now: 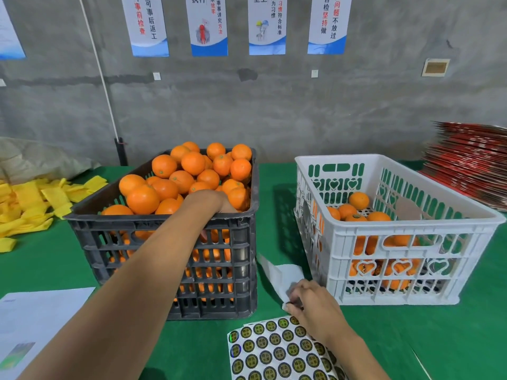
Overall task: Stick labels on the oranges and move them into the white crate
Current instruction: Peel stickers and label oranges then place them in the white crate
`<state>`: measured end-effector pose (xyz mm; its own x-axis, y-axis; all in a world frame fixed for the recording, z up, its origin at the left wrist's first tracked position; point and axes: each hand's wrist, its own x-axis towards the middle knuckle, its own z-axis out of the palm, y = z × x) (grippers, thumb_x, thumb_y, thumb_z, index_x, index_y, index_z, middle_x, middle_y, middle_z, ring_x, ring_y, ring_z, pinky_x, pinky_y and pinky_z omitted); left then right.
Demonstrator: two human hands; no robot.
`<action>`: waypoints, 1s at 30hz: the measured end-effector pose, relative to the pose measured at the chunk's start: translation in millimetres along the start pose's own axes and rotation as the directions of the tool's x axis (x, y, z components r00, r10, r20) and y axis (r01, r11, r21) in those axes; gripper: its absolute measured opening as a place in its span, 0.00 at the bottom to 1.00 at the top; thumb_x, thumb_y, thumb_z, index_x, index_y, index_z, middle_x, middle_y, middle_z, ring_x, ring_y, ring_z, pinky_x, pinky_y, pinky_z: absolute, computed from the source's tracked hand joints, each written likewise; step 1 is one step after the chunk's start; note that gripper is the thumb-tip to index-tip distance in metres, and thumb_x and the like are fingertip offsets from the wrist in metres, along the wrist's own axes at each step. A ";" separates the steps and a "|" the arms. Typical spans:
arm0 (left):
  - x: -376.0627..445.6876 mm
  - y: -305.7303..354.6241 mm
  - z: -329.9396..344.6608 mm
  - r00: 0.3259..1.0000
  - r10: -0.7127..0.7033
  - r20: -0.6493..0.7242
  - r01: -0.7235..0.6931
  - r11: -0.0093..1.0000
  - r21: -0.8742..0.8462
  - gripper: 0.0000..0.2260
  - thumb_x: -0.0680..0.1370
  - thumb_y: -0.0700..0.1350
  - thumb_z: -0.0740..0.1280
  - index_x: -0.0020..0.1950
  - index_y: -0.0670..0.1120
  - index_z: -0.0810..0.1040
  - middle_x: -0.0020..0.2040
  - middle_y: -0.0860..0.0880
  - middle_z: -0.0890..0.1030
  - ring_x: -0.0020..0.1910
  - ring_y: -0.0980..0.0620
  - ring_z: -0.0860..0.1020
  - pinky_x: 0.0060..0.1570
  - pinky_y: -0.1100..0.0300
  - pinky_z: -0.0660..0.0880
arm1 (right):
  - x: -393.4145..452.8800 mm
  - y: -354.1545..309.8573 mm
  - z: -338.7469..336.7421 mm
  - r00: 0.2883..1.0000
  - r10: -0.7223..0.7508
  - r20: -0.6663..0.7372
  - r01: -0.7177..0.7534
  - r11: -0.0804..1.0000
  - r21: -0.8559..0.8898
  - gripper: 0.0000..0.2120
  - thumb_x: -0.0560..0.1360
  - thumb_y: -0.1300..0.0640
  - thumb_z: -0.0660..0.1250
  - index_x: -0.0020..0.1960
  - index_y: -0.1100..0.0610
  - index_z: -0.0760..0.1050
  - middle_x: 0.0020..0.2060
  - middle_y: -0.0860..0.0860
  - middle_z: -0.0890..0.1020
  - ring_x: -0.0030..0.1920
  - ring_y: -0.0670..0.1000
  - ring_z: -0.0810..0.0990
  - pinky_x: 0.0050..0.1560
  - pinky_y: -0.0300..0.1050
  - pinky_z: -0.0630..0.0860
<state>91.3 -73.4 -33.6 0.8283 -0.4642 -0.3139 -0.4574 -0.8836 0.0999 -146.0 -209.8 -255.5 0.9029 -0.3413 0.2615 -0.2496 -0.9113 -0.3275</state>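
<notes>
The oranges (189, 176) still to be labelled are heaped in the black crate (164, 242) left of centre; a few already lie in the white crate (395, 242) on the right. The label sheet (279, 352) lies flat on the green table (274, 174) at the near edge, just in front of the gap between the crates, with a peeled strip of backing paper (282, 272) curling up beyond it.

The left hand (211, 201) reaches over the near rim of the black crate at its right end, fingers dipped down among the fruit. They are hidden behind the rim, so I cannot tell whether they have closed on an orange. The right hand (310, 303) rests at the far edge of the sheet, fingers curled together and apparently pinching a label at the tips.

The coming move turns on bringing the two together: the fruit lies far and left of the right hand, so the left hand would likely carry an orange toward the sheet, then on rightward to the white crate.

Yellow foam sleeves (30, 204) litter the far left; a white paper (35, 319) lies near left, and red flat cartons (472, 165) are stacked far right.
</notes>
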 end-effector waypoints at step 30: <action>-1.3 2.0 1.1 0.996 0.087 -0.031 -0.090 0.993 -0.078 0.29 0.72 0.62 0.74 0.64 0.45 0.75 0.59 0.46 0.79 0.56 0.43 0.78 0.60 0.47 0.77 | -1.4 -11.1 0.6 0.998 -0.032 -0.062 0.027 0.997 -0.078 0.06 0.84 0.48 0.54 0.54 0.49 0.67 0.45 0.46 0.80 0.40 0.46 0.77 0.42 0.40 0.74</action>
<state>88.9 -74.5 -34.0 0.7947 -0.5413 -0.2746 -0.5032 -0.8405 0.2007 -144.3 -199.1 -252.8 0.8870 -0.3254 0.3277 -0.2516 -0.9355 -0.2480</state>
